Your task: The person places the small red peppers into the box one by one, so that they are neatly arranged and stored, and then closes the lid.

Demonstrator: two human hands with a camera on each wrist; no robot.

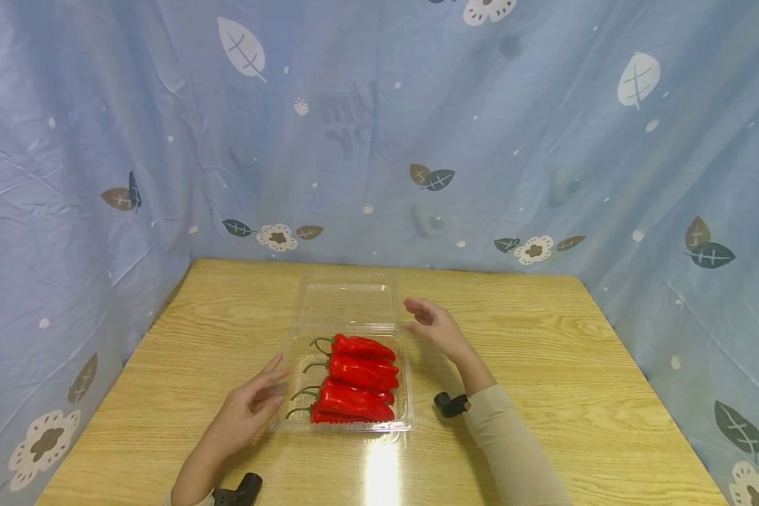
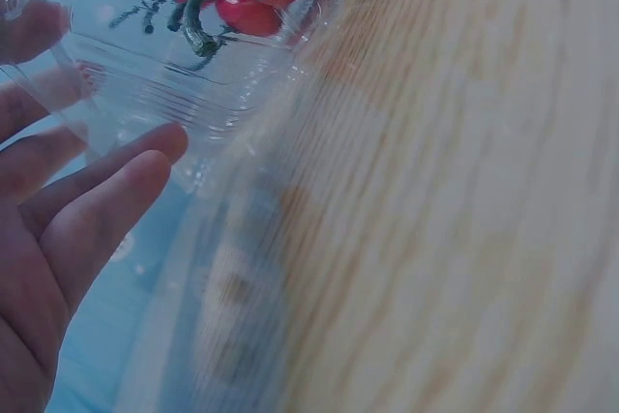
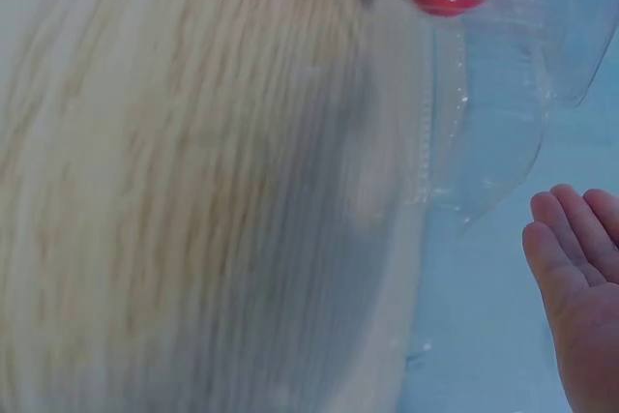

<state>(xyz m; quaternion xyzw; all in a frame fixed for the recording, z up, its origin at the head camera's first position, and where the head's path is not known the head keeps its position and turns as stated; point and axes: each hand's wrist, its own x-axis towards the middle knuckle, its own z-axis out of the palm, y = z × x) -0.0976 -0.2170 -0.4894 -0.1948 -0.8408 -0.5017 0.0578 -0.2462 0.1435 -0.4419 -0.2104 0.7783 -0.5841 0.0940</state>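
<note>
A clear plastic clamshell container (image 1: 410, 404) lies unfolded on the table, its lid (image 1: 349, 303) laid back toward the far side. Several glossy red peppers (image 1: 360, 372) fill the base in a stack of rows, green stems pointing left. My left hand (image 1: 243, 414) is beside the container's left edge, fingers loosely extended. In the left wrist view, fingers (image 2: 106, 200) of that hand overlap the clear plastic wall. Just right of the hinge and lid is my right hand (image 1: 439, 330), relaxed and holding nothing; the right wrist view shows its fingers (image 3: 571, 229) together and nearly straight.
The wooden table (image 1: 544, 365) extends on both sides of the container. A blue curtain (image 1: 379, 140) with leaf and flower prints hangs behind the table and along its sides. Dark wrist devices (image 1: 450, 405) are worn on both arms.
</note>
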